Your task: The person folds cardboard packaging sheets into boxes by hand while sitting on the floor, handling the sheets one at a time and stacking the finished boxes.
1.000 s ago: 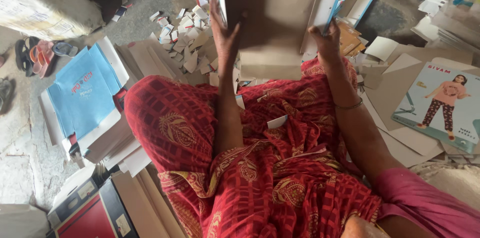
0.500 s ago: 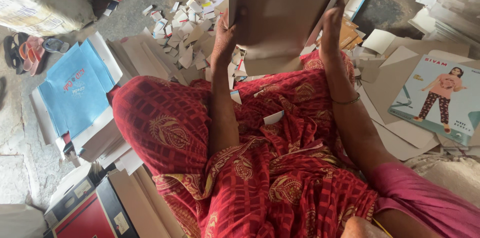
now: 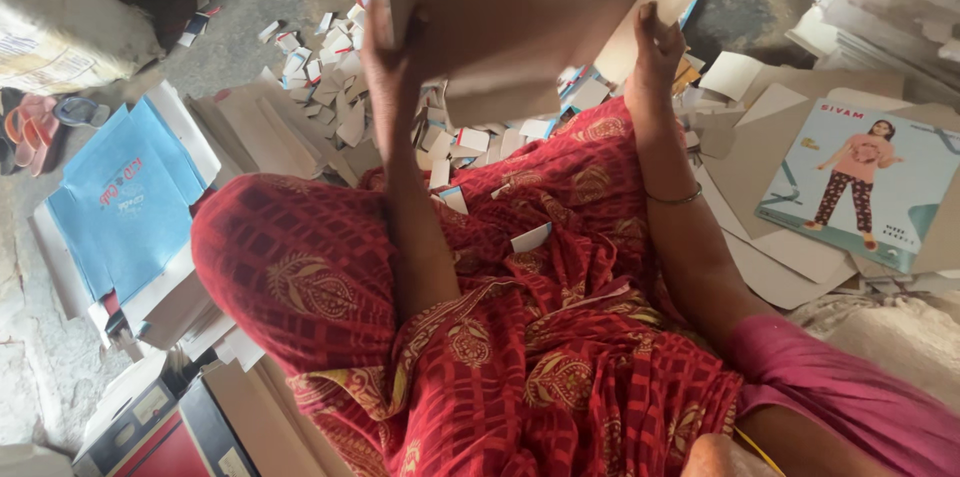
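I sit on the floor with red patterned cloth [image 3: 480, 337] over my knees. Both hands hold up a brown cardboard box [image 3: 520, 7] in front of me. My left hand [image 3: 385, 47] grips its left side, thumb around the edge. On the box's right side my right hand [image 3: 655, 52] presses flat, fingers pointing up; a thin bangle circles that wrist. The top of the box runs out of view.
Small white and coloured card scraps [image 3: 320, 87] litter the grey floor ahead. A stack of blue printed sheets [image 3: 125, 202] lies at the left, sandals [image 3: 40, 122] beyond it. Flat brown boards and a printed picture card [image 3: 860, 187] lie at the right. Box stacks [image 3: 170, 427] sit lower left.
The box has been lifted closer to the camera and tilted. My left hand has slid up along its left edge, and my right hand now lies flatter against the right side.
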